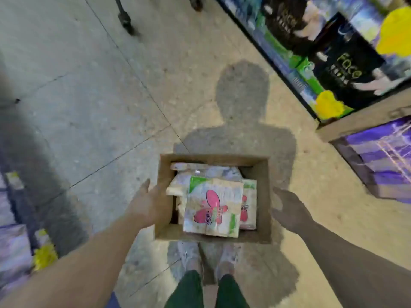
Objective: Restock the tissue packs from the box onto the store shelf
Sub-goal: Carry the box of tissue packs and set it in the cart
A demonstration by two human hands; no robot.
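An open cardboard box [264, 196] sits on the floor in front of my feet. Inside lie several tissue packs; the top tissue pack [212, 207] is white with a pink butterfly print and green edge. My left hand [151, 203] is against the box's left wall, fingers spread. My right hand [287, 210] hovers just outside the right wall, fingers apart, in shadow. Neither hand holds a pack. The store shelf [333, 70] runs along the upper right, filled with dark and green packages.
A wooden shelf edge [355, 123] with purple packs [382, 156] below juts out at right. More purple and yellow goods [20, 247] stand at the lower left. A black metal leg [125, 17] stands at the top. Concrete floor lies between.
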